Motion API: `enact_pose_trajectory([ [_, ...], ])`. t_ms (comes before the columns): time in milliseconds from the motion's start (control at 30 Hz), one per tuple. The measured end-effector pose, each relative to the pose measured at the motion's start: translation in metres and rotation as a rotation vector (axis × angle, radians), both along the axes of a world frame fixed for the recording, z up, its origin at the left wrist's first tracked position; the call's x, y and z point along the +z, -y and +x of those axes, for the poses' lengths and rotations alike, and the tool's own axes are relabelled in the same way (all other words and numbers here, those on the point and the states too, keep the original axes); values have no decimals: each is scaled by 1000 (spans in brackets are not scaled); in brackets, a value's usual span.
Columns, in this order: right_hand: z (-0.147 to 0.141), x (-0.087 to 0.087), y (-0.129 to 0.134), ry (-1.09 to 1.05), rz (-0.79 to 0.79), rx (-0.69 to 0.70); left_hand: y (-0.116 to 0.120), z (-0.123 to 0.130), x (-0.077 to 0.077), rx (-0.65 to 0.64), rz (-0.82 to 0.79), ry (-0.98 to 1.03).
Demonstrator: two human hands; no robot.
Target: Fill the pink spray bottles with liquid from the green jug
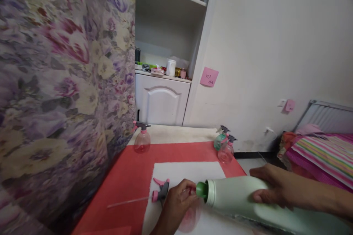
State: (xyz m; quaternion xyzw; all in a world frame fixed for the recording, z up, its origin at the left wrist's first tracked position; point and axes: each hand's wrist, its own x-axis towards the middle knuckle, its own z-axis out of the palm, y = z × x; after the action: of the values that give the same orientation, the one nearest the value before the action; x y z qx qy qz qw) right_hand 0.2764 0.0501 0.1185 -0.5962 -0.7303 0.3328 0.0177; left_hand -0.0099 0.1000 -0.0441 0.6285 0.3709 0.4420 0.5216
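Above a matte white sheet on the red covering, the left hand pinches the neck of a clear pink plastic bottle, fingers curled nearly closed. The right hand wraps partway round a smooth, pale green jug, thumb and fingers spread over its rounded body. The jug lies tilted almost level, its ringed mouth by the bottle's neck, with a darker green spout projecting from it.

Left of the bottle, a grey and pink spray head rests on its side, its thin clear tube reaching onto the red. Farther back stand a round pink spray bottle and, at right, a green one beside another pink one.

The left fingers hide the bottle's opening; whether liquid flows is unclear. The jug's far end is blurred, partly behind the right forearm.
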Motion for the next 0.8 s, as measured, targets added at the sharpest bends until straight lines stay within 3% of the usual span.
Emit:
enact_pose_trajectory([
  [333, -12, 19, 1, 127, 87, 66, 0, -1, 1, 8, 41, -53],
  [800, -21, 30, 0, 236, 157, 104, 3, -1, 7, 5, 35, -52],
])
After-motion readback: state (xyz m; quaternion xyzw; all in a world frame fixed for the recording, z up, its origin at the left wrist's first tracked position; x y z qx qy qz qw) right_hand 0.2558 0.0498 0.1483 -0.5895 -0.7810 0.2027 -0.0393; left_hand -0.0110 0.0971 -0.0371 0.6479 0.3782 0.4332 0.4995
